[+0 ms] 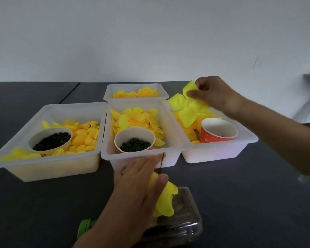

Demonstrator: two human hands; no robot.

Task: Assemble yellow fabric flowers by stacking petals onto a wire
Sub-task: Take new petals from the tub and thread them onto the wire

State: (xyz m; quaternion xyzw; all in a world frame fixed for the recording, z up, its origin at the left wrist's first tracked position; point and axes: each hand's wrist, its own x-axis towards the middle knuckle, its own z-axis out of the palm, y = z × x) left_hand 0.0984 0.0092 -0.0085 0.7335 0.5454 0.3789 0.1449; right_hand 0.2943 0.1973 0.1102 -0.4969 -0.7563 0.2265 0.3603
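My left hand (138,181) grips a partly built yellow flower (166,199) near the table's front, its thin dark wire (161,162) sticking up past my fingers. My right hand (215,94) pinches a large yellow petal piece (188,104) and holds it in the air over the right tray (222,153). That tray has more large petals and an orange paper cup (218,130). The middle tray (141,156) holds medium petals and a cup of small dark green rings (134,144).
The left tray (48,167) holds small petals and a cup of dark rings (51,140). A back tray (135,97) contains finished yellow flowers. A clear plastic bottle with a green cap (179,228) lies on the dark table under my left hand.
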